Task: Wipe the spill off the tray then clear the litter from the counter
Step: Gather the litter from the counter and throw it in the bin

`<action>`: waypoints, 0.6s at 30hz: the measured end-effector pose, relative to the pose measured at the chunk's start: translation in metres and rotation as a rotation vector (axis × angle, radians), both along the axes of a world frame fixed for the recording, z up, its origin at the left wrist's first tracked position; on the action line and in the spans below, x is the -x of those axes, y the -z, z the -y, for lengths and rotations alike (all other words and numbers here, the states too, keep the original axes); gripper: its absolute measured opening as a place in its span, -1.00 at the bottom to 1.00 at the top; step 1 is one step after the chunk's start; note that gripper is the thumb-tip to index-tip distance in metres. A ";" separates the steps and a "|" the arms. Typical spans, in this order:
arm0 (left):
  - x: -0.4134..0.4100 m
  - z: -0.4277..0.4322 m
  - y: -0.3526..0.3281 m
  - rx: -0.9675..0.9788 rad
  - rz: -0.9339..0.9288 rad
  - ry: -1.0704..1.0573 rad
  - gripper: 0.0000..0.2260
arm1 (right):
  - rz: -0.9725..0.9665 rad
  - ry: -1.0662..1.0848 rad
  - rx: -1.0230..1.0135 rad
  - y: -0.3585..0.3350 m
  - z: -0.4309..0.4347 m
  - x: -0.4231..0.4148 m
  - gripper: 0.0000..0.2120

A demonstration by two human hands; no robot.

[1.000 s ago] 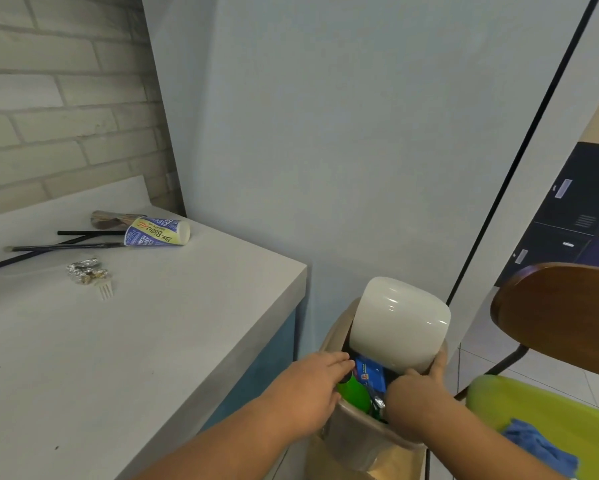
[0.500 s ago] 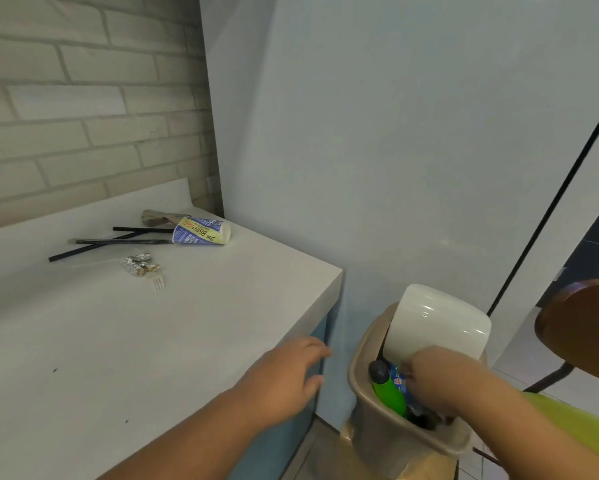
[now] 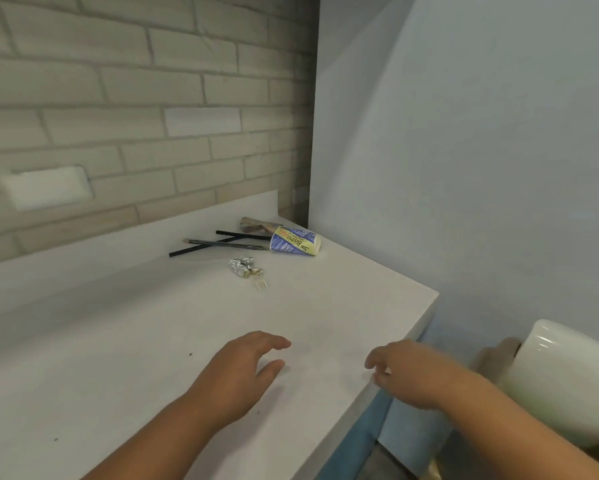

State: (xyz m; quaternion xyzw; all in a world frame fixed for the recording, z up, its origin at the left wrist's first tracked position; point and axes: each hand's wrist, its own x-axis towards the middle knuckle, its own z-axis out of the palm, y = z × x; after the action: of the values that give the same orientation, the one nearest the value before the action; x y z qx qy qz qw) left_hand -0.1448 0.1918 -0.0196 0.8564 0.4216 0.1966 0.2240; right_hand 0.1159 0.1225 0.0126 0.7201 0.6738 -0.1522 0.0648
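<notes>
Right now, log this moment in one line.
stage: clearing litter | left hand: open, over counter | right hand: open, empty | on counter: cup, straws, foil, fork

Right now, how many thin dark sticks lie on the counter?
3, clustered left of the tipped paper cup: the rear stick nearest the brick wall, the middle stick reaching the cup, the slanted stick crossing it. The cup may hide others.

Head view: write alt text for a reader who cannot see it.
The left hand and right hand hover open and empty over a white counter. Farther back lies litter: a tipped paper cup, black sticks, crumpled foil, a small fork. A white-lidded bin stands at right.
</notes>
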 end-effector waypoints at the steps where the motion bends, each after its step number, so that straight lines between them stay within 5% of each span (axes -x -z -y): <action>1: 0.013 -0.003 0.001 0.010 0.001 -0.014 -0.79 | -0.006 -0.021 -0.006 0.002 -0.006 0.011 -0.65; 18: 0.117 -0.046 0.020 0.080 0.113 -0.306 -0.80 | -0.159 -0.173 -0.134 0.025 -0.119 0.103 -0.78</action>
State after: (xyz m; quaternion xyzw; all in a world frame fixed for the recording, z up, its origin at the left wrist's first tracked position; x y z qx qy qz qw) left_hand -0.2618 0.2378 -0.0394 0.7600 0.5415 0.2596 0.2487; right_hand 0.0130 0.2416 -0.0122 0.6478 0.7450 -0.1573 -0.0244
